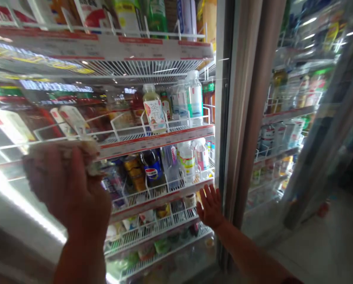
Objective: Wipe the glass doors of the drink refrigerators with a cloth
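Note:
My left hand (72, 193) is raised at the left and blurred by motion, its fingers over a crumpled pale cloth (89, 152). The cloth appears to lie against the glass door of a drinks fridge; I cannot tell how firmly. Lower down at the right, my right hand (210, 205) has its fingers spread, close to the door's metal frame (245, 118), seemingly resting on the glass. Behind the glass, wire shelves (164, 193) hold bottles, among them a cola bottle (152, 169) and a tea bottle (154, 108).
A second glass-fronted fridge section with drinks (282, 134) continues to the right. Pale floor (315, 248) shows at the lower right. A bright light strip (25, 203) runs along the lower left, and reflections cross the glass.

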Tool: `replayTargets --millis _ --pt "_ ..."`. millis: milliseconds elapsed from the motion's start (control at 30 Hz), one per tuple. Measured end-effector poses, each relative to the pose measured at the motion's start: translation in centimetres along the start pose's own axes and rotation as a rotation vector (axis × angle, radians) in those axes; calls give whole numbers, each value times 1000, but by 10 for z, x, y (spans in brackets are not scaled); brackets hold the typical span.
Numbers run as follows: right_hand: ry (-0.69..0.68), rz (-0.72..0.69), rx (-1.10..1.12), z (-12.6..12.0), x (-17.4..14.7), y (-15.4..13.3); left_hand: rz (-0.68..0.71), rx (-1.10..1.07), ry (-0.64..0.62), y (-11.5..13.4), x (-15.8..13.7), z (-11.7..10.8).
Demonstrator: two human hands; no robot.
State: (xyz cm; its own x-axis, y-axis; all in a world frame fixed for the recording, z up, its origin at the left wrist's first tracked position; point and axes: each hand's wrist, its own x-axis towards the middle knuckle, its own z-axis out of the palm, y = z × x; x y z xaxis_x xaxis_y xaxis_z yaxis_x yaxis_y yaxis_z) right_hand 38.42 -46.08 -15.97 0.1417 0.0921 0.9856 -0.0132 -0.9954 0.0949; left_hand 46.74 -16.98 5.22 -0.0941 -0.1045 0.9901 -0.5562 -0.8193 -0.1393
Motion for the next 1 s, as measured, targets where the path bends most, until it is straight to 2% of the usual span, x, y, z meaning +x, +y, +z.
replayTargets --millis 67,100,167,200,267,300,367,433,467,533,567,600,667,733,800,900,933,1000 --pt "-7 -4 -1 0 0 0 40 -14 -22 28 -38 1" --pt "-10 -7 -2 -1 0 0 94 -56 -77 45 -60 2" --pt "-16 -12 -5 -1 1 1 301 -238 -261 71 -94 2" --pt "-17 -13 -6 -2 1 1 395 -301 -328 75 -99 1" --pt "-13 -14 -6 -2 3 1 478 -306 -342 62 -80 -2" --pt "-12 -14 -6 -2 3 1 470 -251 -302 48 -60 -4" --pt "-11 -15 -6 -2 4 1 277 -94 -178 16 -16 -7" --pt "-12 -15 -5 -2 3 1 88 -13 -59 -2 9 -7" --pt "-9 -15 -3 -2 3 1 28 2 -21 -1 8 -7" --pt "-7 -15 5 -1 1 1 0 -24 -19 21 -21 -4" --pt "-9 -16 7 -1 1 1 26 -59 -54 38 -44 -3" --pt "-11 -17 6 -1 0 2 103 -131 -154 56 -67 -1" --pt "-16 -21 -2 -1 0 2 350 -310 -317 80 -100 1" --pt "-16 -25 -13 -1 0 3 487 -356 -378 78 -98 1" --pt "-15 -27 -18 -1 -1 4 430 -264 -303 50 -66 -2" --pt "-14 -25 -13 -1 -4 4 151 -106 -61 1 -19 -7" --pt "-18 -21 -12 -1 -5 4 63 -65 -5 -6 -17 -8" --pt "-24 -4 -8 0 -8 4 -22 -23 28 0 -43 -10"
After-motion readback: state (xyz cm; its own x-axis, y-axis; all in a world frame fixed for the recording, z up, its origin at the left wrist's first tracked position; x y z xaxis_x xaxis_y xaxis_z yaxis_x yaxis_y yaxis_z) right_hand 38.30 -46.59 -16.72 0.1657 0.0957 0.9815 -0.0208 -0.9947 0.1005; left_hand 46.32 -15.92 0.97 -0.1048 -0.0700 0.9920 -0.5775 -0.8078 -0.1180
